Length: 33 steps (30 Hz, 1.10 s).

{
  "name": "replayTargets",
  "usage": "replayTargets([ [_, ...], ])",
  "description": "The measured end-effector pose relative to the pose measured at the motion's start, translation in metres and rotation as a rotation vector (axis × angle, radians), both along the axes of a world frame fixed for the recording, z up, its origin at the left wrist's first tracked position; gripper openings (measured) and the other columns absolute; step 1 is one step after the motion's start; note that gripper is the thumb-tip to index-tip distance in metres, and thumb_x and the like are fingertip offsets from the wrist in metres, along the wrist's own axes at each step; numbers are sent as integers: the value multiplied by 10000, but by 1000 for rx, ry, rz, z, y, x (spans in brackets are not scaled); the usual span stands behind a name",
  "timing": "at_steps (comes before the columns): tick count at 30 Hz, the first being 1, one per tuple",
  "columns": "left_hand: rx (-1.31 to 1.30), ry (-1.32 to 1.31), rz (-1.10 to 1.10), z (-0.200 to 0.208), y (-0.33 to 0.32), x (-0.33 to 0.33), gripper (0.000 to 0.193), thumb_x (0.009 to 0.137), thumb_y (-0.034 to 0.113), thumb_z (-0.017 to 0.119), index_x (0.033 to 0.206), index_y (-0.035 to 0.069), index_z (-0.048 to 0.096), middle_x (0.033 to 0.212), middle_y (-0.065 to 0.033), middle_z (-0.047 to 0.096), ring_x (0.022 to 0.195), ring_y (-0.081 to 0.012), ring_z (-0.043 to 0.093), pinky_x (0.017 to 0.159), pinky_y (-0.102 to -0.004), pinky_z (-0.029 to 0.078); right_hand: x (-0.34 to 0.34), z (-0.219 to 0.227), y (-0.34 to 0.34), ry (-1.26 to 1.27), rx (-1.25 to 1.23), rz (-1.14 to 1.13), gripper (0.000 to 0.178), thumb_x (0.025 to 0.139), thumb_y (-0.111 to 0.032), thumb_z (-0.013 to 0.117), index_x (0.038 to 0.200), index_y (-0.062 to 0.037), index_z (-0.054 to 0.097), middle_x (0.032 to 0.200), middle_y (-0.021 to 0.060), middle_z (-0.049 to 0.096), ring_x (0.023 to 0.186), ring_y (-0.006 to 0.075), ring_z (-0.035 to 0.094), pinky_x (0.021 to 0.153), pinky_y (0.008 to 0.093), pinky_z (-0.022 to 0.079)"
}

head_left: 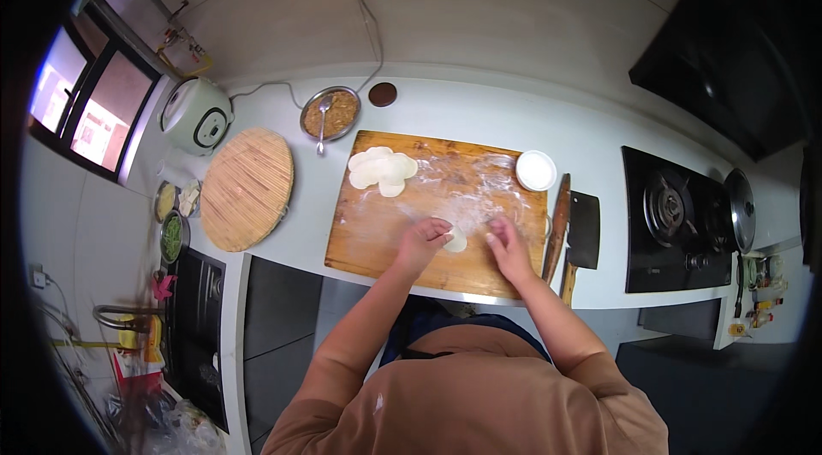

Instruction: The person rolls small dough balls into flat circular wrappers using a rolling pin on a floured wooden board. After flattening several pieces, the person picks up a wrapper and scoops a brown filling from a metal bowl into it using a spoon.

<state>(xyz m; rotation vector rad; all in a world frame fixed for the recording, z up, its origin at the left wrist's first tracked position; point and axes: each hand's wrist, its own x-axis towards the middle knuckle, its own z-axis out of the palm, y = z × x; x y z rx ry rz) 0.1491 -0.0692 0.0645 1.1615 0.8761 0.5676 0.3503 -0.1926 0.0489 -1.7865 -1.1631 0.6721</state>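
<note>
My left hand (423,241) pinches the edge of a small round dough wrapper (457,239) near the front of a floured wooden board (368,237). To the right of the wrapper, apart from it, my right hand (509,248) is held over the board with its fingers loosely bent and nothing seen in them. Several pale wrappers (382,169) lie overlapping at the board's far left. A small white bowl of white powder (536,171) sits at the far right corner. Beside the board lie a wooden rolling pin (557,228) and a cleaver (584,231).
A round slatted bamboo tray (247,190) is left of the board. Behind stand a metal bowl of filling (341,114) with a spoon (323,123), a brown disc (383,95) and a rice cooker (195,116). A black gas stove (672,224) is at right, a bowl of greens (173,237) at left.
</note>
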Motion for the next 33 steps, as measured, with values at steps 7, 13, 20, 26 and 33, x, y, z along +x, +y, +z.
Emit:
replayTargets([
  [7,118,-55,60,6,41,-62,206,896,-50,704,1091,-13,649,960,-37,703,910,-99,669,819,-242,544,-84,21,86,378,-115,213,225,855,-47,777,1061,-31,691,857,-1,699,742,77,607,694,244,510],
  [13,18,-67,5,39,95,-135,274,888,-35,709,1156,-21,658,994,-35,710,906,-96,663,821,-253,539,-145,77,156,220,-101,348,207,842,-2,740,1042,-24,693,846,31,695,751,113,615,706,271,514],
  [20,-54,14,-58,33,159,-186,259,889,31,737,1135,-34,687,985,-36,715,858,-97,654,770,-255,529,-194,99,248,177,-39,488,235,879,-23,717,1112,-24,690,904,49,704,816,121,643,766,288,534],
  [26,-119,-84,126,45,200,-225,259,911,31,708,1161,-20,664,1015,-61,712,899,-135,674,778,-290,570,-199,17,331,664,-241,16,298,1024,-155,584,1286,-14,604,981,51,674,877,148,642,836,290,554],
  [33,-481,-296,407,72,228,-249,227,1021,69,556,1226,-16,603,1161,-120,678,1044,-256,687,894,-409,589,-230,-21,395,1076,-323,-238,315,1051,-122,487,1353,-35,468,1162,105,609,987,204,636,931,338,555],
])
